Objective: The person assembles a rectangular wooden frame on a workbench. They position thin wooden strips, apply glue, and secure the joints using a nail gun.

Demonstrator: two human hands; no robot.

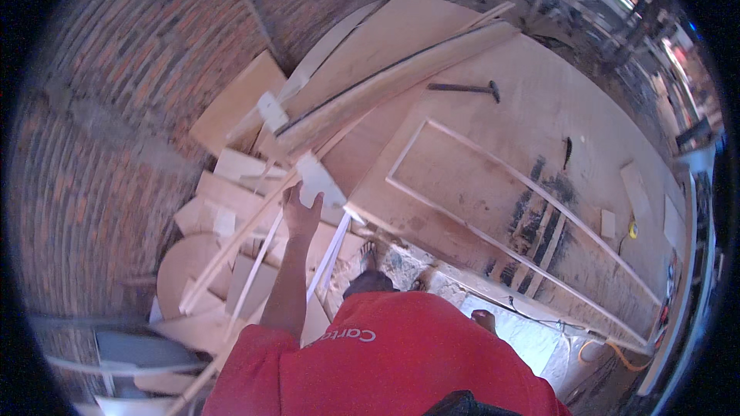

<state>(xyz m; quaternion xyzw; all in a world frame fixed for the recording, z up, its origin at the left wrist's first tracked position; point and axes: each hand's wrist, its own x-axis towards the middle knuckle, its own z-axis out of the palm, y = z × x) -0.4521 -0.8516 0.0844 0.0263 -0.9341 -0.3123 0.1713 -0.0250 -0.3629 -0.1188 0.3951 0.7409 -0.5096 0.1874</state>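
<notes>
My left hand (302, 212) reaches out over the pile of wood offcuts to the left of the table. Its thumb and fingers are spread, next to a small pale board (321, 179) and close to a long thin wooden strip (258, 227). I see nothing held in it. Just past the edge of my red shirt, a small part of my right hand (484, 318) shows low in front of the table; its fingers are mostly hidden. A long, narrow frame of thin wooden strips (462, 233) lies on the plywood-topped table (532, 108).
A hammer (466, 88) lies toward the table's far side, beside a long thick wooden beam (401, 81). Dark-stained slats (546, 246) and a yellow tape measure (634, 229) are on the right. A brick wall (131, 108) rises at left, behind stacked plywood pieces (235, 104). An orange cable (617, 350) hangs near the front.
</notes>
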